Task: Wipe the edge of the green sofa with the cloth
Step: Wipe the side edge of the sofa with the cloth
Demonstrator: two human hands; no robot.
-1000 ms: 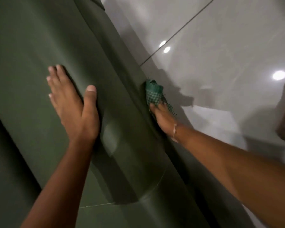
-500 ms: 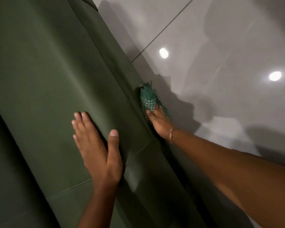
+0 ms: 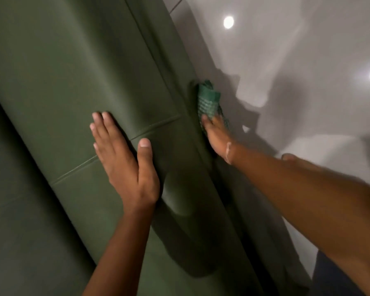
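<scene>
My right hand (image 3: pixel 217 136) presses the green checked cloth (image 3: pixel 208 101) flat against the green sofa (image 3: pixel 73 71) at its outer edge; whether the grip curls around it, I cannot tell. My left hand (image 3: pixel 124 159) lies open, palm down, empty, on the cushion beside that grip. Glossy floor (image 3: pixel 286 50) lies beyond.

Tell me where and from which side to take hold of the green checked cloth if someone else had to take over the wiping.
Grip the bunched free end of the green checked cloth, which sticks out beyond the right hand. Come from the floor side, since the sofa backs the cloth's other face. The near end is pinned flat under the right hand's fingers, so it probably offers no purchase.
</scene>
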